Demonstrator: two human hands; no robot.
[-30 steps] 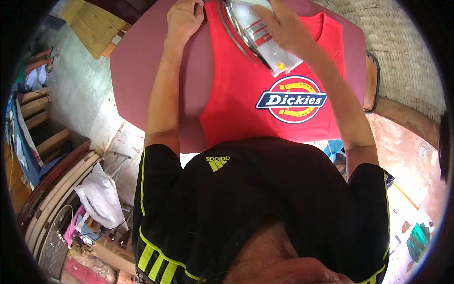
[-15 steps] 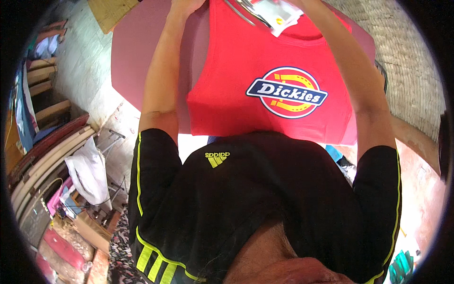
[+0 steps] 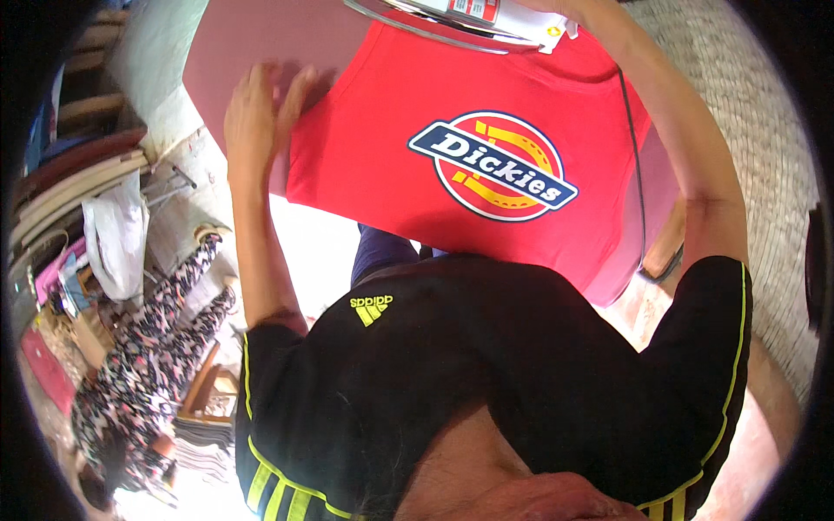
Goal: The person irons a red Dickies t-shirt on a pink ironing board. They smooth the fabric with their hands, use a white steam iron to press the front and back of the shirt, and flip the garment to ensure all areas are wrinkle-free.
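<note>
A red tank top [image 3: 365,139] with a round printed badge on its front lies spread over a maroon ironing board [image 3: 252,43]. My right hand [image 3: 565,9] grips a clothes iron [image 3: 512,26], white with a shiny metal rim, which lies near the neckline at the top edge of view; the fingers are partly cut off by that edge. From the iron's side a dark cord [image 3: 637,165] hangs down across the garment's right side. Beside the garment's left edge hovers my left hand [image 3: 265,108], slightly blurred, its fingers apart and holding nothing.
At the lower left is a person in dark floral clothing [image 3: 161,369]. Stacked boards [image 3: 78,195] and a white bag [image 3: 117,247] stand on the left. A woven surface [image 3: 738,113] runs along the right side.
My left hand has come back from the top edge toward me. The iron shows more and has turned, with its cord now visible. The tank top has shifted left, and the floral-clothed person shows more.
</note>
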